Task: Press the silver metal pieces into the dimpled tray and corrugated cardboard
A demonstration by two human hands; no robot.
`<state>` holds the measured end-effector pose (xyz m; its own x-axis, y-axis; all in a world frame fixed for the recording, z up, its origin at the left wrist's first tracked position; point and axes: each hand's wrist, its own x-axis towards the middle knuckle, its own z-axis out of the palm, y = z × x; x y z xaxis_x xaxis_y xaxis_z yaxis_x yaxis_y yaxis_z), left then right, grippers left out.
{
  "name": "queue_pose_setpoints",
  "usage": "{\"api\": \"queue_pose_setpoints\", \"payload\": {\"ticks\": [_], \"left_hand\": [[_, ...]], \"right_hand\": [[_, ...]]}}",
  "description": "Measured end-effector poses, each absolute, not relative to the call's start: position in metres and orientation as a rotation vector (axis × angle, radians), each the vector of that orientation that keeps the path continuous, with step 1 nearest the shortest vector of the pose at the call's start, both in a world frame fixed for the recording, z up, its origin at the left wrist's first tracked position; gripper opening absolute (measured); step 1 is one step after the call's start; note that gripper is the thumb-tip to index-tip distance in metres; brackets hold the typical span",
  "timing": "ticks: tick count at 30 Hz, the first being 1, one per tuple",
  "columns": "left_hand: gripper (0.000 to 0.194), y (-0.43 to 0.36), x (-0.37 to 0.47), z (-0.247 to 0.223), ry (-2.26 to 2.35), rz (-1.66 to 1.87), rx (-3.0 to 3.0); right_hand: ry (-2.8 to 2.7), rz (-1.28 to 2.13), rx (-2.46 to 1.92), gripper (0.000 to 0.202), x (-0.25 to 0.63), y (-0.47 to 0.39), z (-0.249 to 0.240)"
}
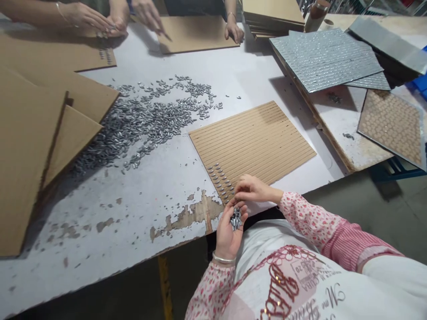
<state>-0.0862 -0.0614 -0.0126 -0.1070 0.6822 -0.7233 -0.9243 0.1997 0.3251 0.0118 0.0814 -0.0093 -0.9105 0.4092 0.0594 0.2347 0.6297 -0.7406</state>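
My left hand [230,229] is cupped palm up at the table's front edge, holding a small heap of silver, spindle-shaped pieces [235,219]. Just above it, my right hand [251,189] is bent over the near corner of a grooved brown board [256,142], fingers curled together and pointing down. Whether a piece is between those fingertips is hidden. Short rows of the same silver pieces [220,180] lie along the board's grooves at its left near side, beside my right hand. The rest of the grooves show bare brown.
A wide pile of loose silver pieces [143,120] spreads left of the board. Stacked brown boards [30,146] stand at the left. Silver-striped sheets [330,58] and a patterned panel [392,124] lie at the right. Across the table, co-workers' hands [90,20] are over other boards [200,33].
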Motion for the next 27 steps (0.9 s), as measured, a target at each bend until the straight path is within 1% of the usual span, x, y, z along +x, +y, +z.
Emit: {"api": "queue_pose_setpoints", "payload": {"ticks": [2,4,6,9,13,18,20,23,27], "left_hand": [[0.027,-0.061,-0.085,-0.012,0.942,1.429,-0.275],[0.029,-0.061,-0.084,-0.012,0.930,1.454,-0.220],[0.030,-0.060,-0.083,-0.012,0.905,1.466,-0.189],[0.024,-0.059,-0.084,-0.012,0.878,1.484,-0.232],[0.018,-0.059,-0.085,-0.013,0.952,1.468,-0.277],[0.016,-0.060,-0.086,-0.009,0.993,1.425,-0.235],[0.018,-0.060,-0.086,-0.007,0.985,1.411,-0.266],[0.021,-0.061,-0.087,-0.008,0.985,1.397,-0.330],[0.015,-0.062,-0.087,-0.013,0.920,1.411,-0.308]], "right_hand": [[-2.692,1.224,-0.356,0.016,0.012,0.076,-0.001],[-2.754,1.219,-0.314,0.018,0.012,0.072,0.002],[-2.755,1.223,-0.343,0.017,0.011,0.070,0.001],[-2.634,1.297,-0.388,0.015,0.011,0.069,-0.004],[-2.422,1.414,-0.479,0.015,0.015,0.068,-0.005],[-2.331,1.438,-0.560,0.018,0.019,0.068,-0.006],[-2.303,1.377,-0.689,0.020,0.019,0.073,-0.011],[-2.320,1.141,-0.924,0.021,0.018,0.085,-0.022],[-2.535,0.859,-1.026,0.021,0.013,0.096,-0.032]]}}
